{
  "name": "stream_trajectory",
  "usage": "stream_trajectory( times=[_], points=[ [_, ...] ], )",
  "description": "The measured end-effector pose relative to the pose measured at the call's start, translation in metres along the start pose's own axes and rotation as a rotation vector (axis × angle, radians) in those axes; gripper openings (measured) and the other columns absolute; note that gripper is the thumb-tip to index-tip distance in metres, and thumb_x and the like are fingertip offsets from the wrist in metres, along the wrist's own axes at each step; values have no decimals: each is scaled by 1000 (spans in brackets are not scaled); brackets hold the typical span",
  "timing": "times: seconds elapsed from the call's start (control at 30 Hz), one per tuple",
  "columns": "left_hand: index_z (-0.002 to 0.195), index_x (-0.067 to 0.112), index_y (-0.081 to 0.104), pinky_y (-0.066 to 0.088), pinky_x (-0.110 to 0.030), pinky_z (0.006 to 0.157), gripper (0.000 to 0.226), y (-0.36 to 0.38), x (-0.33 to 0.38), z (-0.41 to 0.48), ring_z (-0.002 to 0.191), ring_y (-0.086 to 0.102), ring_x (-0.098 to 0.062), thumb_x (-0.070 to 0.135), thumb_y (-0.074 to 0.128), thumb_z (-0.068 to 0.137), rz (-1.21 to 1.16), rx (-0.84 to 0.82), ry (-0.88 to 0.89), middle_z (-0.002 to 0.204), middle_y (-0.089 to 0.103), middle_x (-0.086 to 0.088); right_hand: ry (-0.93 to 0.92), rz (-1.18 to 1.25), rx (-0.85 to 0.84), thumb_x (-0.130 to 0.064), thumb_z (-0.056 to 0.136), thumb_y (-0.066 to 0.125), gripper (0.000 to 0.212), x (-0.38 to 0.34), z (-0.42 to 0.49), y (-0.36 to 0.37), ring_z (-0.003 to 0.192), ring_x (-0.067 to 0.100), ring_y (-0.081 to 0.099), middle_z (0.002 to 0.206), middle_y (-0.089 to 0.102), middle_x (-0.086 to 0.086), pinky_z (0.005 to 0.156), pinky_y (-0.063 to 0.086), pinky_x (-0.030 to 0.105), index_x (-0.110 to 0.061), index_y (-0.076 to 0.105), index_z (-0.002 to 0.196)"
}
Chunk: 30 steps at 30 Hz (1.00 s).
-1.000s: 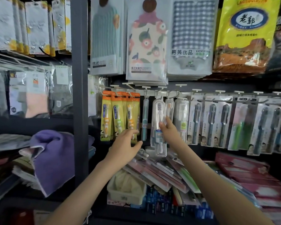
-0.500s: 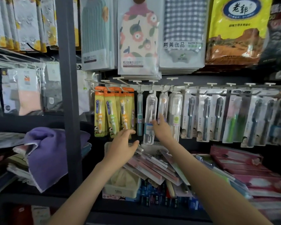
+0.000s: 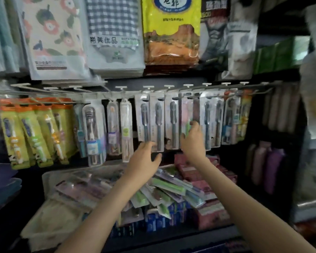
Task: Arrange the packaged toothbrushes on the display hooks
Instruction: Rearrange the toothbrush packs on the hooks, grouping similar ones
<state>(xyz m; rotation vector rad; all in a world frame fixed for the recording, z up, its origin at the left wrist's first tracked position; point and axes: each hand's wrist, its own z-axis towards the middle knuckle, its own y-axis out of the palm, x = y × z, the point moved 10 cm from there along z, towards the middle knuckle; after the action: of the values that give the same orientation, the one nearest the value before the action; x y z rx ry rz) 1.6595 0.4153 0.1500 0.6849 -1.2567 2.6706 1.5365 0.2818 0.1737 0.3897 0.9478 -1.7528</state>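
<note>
A row of packaged toothbrushes hangs from the display hooks point(image 3: 169, 86) along a rail. My right hand point(image 3: 192, 143) is raised to a clear pack with a green toothbrush point(image 3: 186, 114), with fingers on its front and the thumb at its left edge, pinching its lower part. My left hand point(image 3: 145, 157) sits just below the grey toothbrush packs point(image 3: 158, 121), with fingers loosely spread and touching their bottom edge. More loose toothbrush packs point(image 3: 164, 187) lie heaped on the shelf under my arms. The frame is blurred.
Yellow-and-orange children's toothbrush packs point(image 3: 31, 132) hang at the left and clear cased ones point(image 3: 93, 132) beside them. Towel packs point(image 3: 115, 33) and a yellow bag point(image 3: 171, 30) hang above. A white basket point(image 3: 47, 181) and pink boxes point(image 3: 195, 170) sit on the shelf below.
Both hands and my view have shifted right along the rail, from the clear cased brushes to the grey and green packs. My right hand now holds the green pack.
</note>
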Motion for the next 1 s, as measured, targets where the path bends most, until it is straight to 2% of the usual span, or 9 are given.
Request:
stream_trajectory(
  times=[0.07, 0.13, 0.23, 0.33, 0.57, 0.67, 0.73, 0.9, 1.0],
  points=[
    [134, 21, 43, 48, -28, 84, 42, 23, 20, 10, 105, 58, -17, 35, 50, 95, 2, -4, 8, 134, 47, -1, 85, -14, 62, -18, 94, 55, 54, 39, 15, -22, 113, 30, 50, 137, 36, 12, 73, 43, 32, -6, 28, 138],
    [134, 21, 43, 44, -26, 87, 41, 45, 36, 18, 112, 53, -16, 35, 49, 96, 1, -4, 10, 133, 47, 0, 144, -40, 89, -29, 90, 60, 66, 73, 28, -34, 122, 30, 43, 139, 33, 13, 83, 45, 34, -6, 24, 141],
    [134, 19, 42, 44, -26, 90, 41, 71, 53, 24, 116, 51, -15, 34, 48, 96, 8, 10, 13, 135, 45, 1, 146, -22, 57, -38, 85, 65, 83, 101, 43, -34, 131, 32, 34, 143, 32, 16, 100, 39, 38, -4, 18, 144],
    [134, 19, 41, 45, -25, 88, 41, 90, 63, 29, 111, 53, -14, 34, 49, 96, 10, 14, 9, 135, 44, 1, 140, 45, -6, -39, 81, 69, 92, 109, 53, -24, 133, 32, 33, 145, 30, 17, 102, 38, 42, -4, 13, 145],
    [133, 17, 43, 46, -27, 91, 41, 103, 61, 36, 113, 54, -16, 31, 50, 95, 32, 43, -40, 138, 44, -1, 129, 108, -84, -31, 84, 66, 71, 115, 70, -4, 108, 33, 55, 130, 46, 19, 78, 53, 40, -5, 26, 136],
    [134, 16, 43, 45, -26, 92, 42, 102, 59, 38, 116, 53, -15, 31, 50, 95, 52, 52, -55, 138, 44, -1, 126, 156, -92, -25, 86, 66, 62, 118, 68, -8, 111, 29, 52, 133, 43, 17, 81, 47, 31, -1, 33, 134],
    [134, 16, 43, 45, -26, 90, 41, 101, 62, 40, 113, 54, -15, 30, 49, 96, 55, 65, -53, 138, 44, -1, 115, 219, -65, -20, 87, 65, 56, 116, 63, -18, 103, 25, 51, 128, 44, 16, 75, 41, 26, -1, 36, 131],
    [135, 17, 41, 44, -24, 86, 43, 106, 80, 42, 104, 58, -16, 30, 50, 95, 33, 57, -29, 138, 45, -1, 74, 316, -54, -21, 85, 65, 43, 106, 45, -38, 78, 17, 49, 103, 48, 7, 56, 39, 22, -6, 39, 116],
    [135, 17, 42, 47, -28, 92, 44, 110, 93, 43, 109, 57, -16, 27, 52, 94, -31, 31, 13, 134, 51, -1, 62, 318, -80, -25, 83, 68, 37, 96, 36, -45, 62, 11, 44, 79, 44, -2, 44, 36, 15, -7, 42, 101]
  ],
)
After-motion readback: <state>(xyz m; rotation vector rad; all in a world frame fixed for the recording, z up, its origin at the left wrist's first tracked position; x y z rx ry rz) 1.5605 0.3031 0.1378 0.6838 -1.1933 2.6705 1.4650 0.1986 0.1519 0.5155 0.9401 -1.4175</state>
